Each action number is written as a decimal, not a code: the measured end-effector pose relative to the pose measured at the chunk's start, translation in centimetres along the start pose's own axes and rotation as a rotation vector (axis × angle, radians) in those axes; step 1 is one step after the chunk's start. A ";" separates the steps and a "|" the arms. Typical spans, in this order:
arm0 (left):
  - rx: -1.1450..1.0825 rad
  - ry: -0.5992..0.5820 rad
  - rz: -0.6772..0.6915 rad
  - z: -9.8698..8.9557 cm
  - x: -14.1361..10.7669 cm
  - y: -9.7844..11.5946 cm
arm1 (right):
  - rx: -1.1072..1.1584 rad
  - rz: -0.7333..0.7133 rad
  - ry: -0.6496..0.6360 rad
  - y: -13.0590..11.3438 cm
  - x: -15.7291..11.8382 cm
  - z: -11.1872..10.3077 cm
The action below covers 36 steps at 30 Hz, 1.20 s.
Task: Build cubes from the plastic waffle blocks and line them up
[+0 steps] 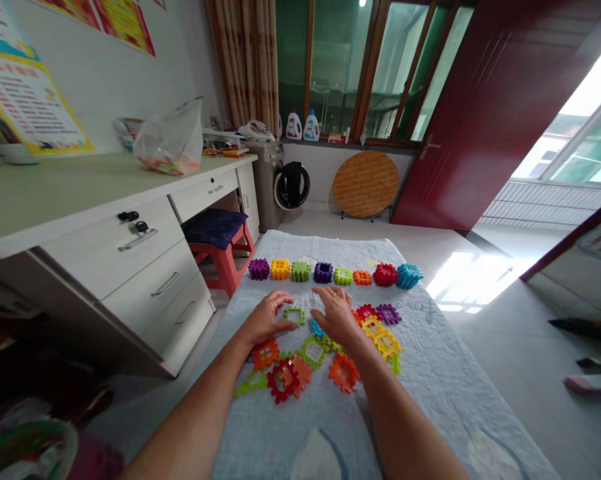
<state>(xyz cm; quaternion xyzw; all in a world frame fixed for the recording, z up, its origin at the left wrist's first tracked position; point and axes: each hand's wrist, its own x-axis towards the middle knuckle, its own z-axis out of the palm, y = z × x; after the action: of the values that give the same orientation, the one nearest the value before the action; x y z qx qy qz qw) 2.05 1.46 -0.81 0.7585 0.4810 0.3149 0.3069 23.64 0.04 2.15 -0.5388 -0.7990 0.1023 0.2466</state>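
In the room we see a low table under a pale blue cloth [440, 363], with wall posters [35, 97] beyond it on the left. Our left hand [266, 320] pinches a green square frame [302, 316], which sits between its thumb and curled fingers. Our right hand [336, 312] is open, palm down, its fingers bent toward the frame, and a blue piece [317, 328] shows just below its thumb; we cannot tell whether they touch. The writing on the posters is too blurred for us to read, as are the labels on the jugs [311, 127] by the window. We count two whole jugs, one stool [219, 230] and eight blocks [323, 272] in a row beyond our hands. Nearer us, loose pieces [336, 375] overlap, so we cannot count them exactly.
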 end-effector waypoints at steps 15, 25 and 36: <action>0.074 -0.047 0.029 -0.1 -0.2 0.7 | -0.081 -0.005 -0.187 0.4 -0.5 -0.2; 0.065 -0.058 0.040 -0.1 -0.2 0.2 | -0.136 0.020 -0.278 0.0 -0.4 -0.2; 0.016 -0.042 0.022 -0.1 -0.2 0.9 | -0.101 0.038 -0.127 0.6 -0.3 0.4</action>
<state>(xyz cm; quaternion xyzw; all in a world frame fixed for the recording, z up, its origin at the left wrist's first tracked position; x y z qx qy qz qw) 2.35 1.01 -0.08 0.7726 0.4686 0.2986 0.3071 24.02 0.06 1.46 -0.5582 -0.8067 0.1003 0.1660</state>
